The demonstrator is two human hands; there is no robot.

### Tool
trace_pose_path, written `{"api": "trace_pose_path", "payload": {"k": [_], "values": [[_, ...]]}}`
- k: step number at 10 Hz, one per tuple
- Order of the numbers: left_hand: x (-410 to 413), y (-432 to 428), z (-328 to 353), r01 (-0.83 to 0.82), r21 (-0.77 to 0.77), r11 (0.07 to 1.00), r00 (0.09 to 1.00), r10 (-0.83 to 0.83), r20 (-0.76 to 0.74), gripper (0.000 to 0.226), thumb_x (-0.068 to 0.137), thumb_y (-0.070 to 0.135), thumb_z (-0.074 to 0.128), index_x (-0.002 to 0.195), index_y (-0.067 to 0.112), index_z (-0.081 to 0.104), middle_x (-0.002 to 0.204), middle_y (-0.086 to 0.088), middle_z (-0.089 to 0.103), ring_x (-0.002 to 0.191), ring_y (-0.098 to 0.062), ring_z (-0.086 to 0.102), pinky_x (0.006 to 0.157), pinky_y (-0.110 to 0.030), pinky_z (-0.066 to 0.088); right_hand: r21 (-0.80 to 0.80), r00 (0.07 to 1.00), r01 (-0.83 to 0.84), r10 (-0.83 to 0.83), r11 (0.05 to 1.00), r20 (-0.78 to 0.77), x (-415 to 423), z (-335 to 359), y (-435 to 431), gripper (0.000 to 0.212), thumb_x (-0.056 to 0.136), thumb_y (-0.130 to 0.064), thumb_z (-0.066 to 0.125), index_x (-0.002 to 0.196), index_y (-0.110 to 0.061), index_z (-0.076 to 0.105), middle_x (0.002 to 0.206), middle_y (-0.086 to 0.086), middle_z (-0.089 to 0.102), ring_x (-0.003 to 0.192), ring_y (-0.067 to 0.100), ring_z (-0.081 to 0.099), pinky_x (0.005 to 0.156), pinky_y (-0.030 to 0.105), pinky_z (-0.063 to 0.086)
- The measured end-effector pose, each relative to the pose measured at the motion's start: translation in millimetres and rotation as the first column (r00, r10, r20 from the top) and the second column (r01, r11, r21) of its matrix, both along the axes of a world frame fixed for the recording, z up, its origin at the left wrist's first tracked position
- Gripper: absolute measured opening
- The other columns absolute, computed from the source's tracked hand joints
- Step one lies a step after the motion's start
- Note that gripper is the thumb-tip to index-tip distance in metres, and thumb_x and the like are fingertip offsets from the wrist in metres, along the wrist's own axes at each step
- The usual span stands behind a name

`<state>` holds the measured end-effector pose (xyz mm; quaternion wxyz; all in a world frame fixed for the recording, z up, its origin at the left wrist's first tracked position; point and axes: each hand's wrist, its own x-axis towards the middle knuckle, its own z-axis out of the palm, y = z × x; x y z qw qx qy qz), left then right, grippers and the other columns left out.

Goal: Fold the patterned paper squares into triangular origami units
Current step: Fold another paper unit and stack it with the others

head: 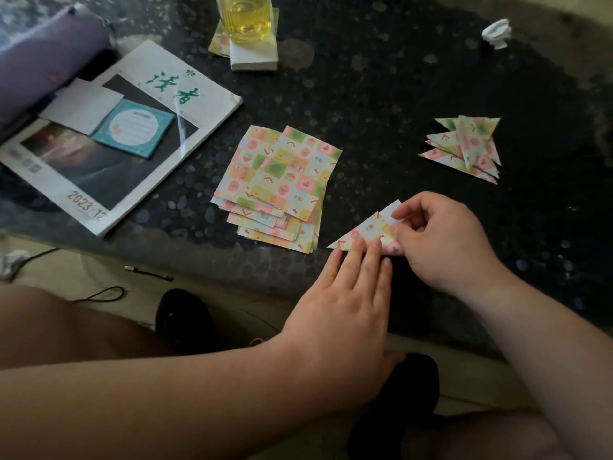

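2 hands, 1 paper in work, 1 stack of flat squares, 1 pile of done triangles.

Stack: sheets fanned and overlapped near table centre, at least 6 edges showing, exact no. unclear. Pile well to the right: approx 5 triangles, overlapped, can't count for sure.

Paper lies at the near table edge, just below-right of the stack. It's a flat triangle, long edge toward the person, pastel checks w/ red chevrons and pink/green dots. A white (back-side) flap sticks up at its right end.

L hand: fingers straight and together, tips pressing down on the paper's near edge, gripping nothing. R hand: fingers curled, thumb and forefinger pinching the white flap; paper's right corner is under that hand.

Also: 1 magazine far left w/ 1 teal notepad and 1 white card on it, 1 purple pouch, 1 bottle of yellow liquid at top, 1 crumpled white scrap top right.
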<state>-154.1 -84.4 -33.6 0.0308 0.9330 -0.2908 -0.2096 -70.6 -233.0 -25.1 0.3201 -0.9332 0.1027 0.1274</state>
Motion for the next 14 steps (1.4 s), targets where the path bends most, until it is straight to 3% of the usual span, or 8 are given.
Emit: {"api": "trace_pose_path", "payload": {"k": [4, 8, 13, 14], "values": [[3.2, 0.7, 2.3, -0.001, 0.035, 0.999, 1.0, 0.001, -0.016, 0.095, 0.099, 0.068, 0.018, 0.156, 0.001, -0.019, 0.161, -0.025, -0.029, 0.148, -0.041, -0.032, 0.123, -0.057, -0.01, -0.023, 1.0, -0.005, 0.005, 1.0, -0.006, 0.0, -0.6, 1.7, 0.019, 0.096, -0.013, 0.068, 0.102, -0.031, 0.062, 0.097, -0.01, 0.062, 0.085, 0.005, 0.058, 0.06, 0.016, 0.04], [1.2, -0.7, -4.3, -0.01, -0.069, 0.998, 0.999, 0.012, 0.033, 0.091, 0.098, 0.069, 0.029, 0.161, 0.013, -0.003, 0.166, -0.02, -0.019, 0.151, -0.042, -0.024, 0.121, -0.063, -0.007, -0.028, 1.0, -0.017, 0.017, 0.999, -0.002, 0.5, 0.0, 1.0, 0.02, 0.096, -0.014, 0.068, 0.102, -0.031, 0.061, 0.094, -0.012, 0.061, 0.082, 0.003, 0.057, 0.061, 0.018, 0.041], [1.1, -2.9, -4.9, 0.001, -0.071, 0.997, 0.999, 0.003, 0.052, 0.09, 0.098, 0.07, 0.028, 0.162, 0.014, -0.002, 0.166, -0.023, -0.017, 0.151, -0.046, -0.021, 0.12, -0.066, -0.006, -0.038, 0.999, -0.018, 0.017, 0.999, -0.035, 3.1, 2.1, 0.6, 0.021, 0.09, -0.013, 0.07, 0.098, -0.031, 0.062, 0.092, -0.009, 0.065, 0.083, 0.004, 0.061, 0.061, 0.019, 0.041], [1.3, -2.9, -4.3, 0.0, -0.07, 0.998, 0.999, 0.003, 0.047, 0.09, 0.098, 0.07, 0.027, 0.162, 0.013, -0.002, 0.165, -0.025, -0.017, 0.151, -0.046, -0.021, 0.12, -0.065, -0.007, 0.001, 0.999, 0.005, -0.005, 1.0, -0.046, 4.1, 4.1, 1.5, 0.012, 0.09, -0.023, 0.074, 0.099, -0.026, 0.067, 0.088, -0.007, 0.069, 0.082, 0.008, 0.067, 0.066, 0.024, 0.051]]}}
